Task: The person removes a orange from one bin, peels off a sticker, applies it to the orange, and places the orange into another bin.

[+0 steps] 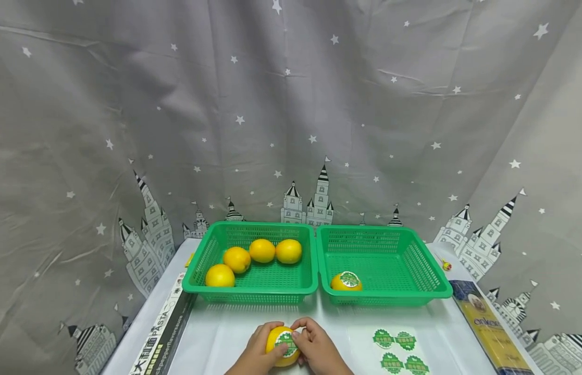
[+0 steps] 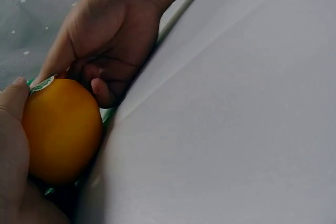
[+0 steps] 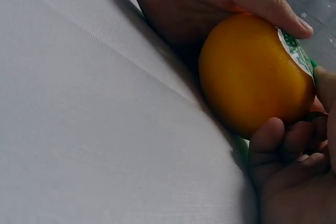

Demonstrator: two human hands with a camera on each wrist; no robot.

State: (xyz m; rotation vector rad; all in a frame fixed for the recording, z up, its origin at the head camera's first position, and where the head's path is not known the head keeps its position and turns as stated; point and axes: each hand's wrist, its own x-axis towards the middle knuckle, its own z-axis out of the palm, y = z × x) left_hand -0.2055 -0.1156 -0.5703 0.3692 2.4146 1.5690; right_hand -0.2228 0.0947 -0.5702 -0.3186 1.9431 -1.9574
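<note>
An orange (image 1: 275,338) with a round green-and-white sticker (image 1: 287,344) on its upper face is held just above the white tabletop at the near edge. My left hand (image 1: 259,350) grips the fruit from the left, its thumb lying on the sticker. At the sticker's right edge, the thumb and forefinger tips of my right hand (image 1: 316,346) come together, and the other fingers curl beside the orange. Both wrist views show the orange (image 2: 63,132) between the hands, with the sticker (image 3: 295,51) lying against its skin.
A green basket (image 1: 250,298) at back left holds several oranges (image 1: 236,259). The green basket (image 1: 389,300) beside it holds one stickered orange (image 1: 339,282). A sheet of green stickers (image 1: 405,340) lies right of the hands. A pasta box (image 1: 166,328) and a yellow-blue packet (image 1: 490,325) flank the table.
</note>
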